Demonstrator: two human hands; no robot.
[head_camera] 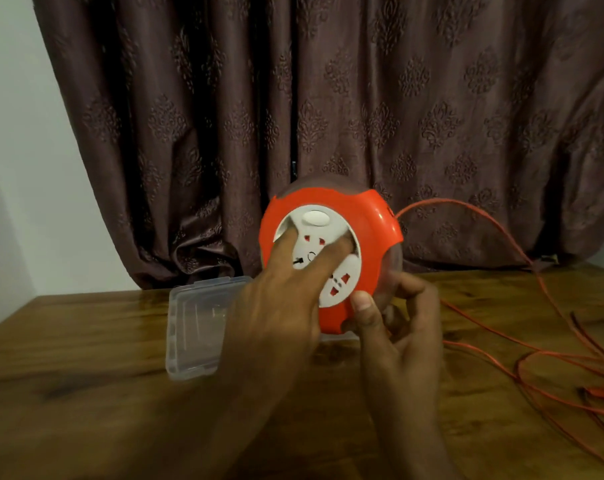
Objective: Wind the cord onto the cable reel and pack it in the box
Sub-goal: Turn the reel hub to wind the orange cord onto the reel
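Cable reel (331,258): orange housing with a white socket face, held upright on edge above the table (86,358), roughly at the centre of the view, its face turned toward the camera. Proceeding left to right: at 9 o'clock from the reel, a clear plastic box (196,327) lies on the table, partly hidden by the left forearm; whether its lid is attached cannot be told. The left hand (279,306) reaches up from 7 o'clock, its fingers straight and spread across the white face, two fingertips pressed into the recesses of the rotating disc. The right hand (397,327) supports the reel at its 5 o'clock edge, grip curled round the housing with the thumb pinching the orange rim. The cord (501,233) leaves the housing at about 2 o'clock, arcs to the right in front of the curtain (328,98), and drops onto the table at 3 to 4 o'clock, where it lies in loose loops. Assessment: the winding step is in hand and far from complete, since much cord is outside the housing. The next move calls for turning the white disc with the left fingertips while the right hand holds the housing steady; the loose loops should feed without snagging. Packing into the box is not yet begun.
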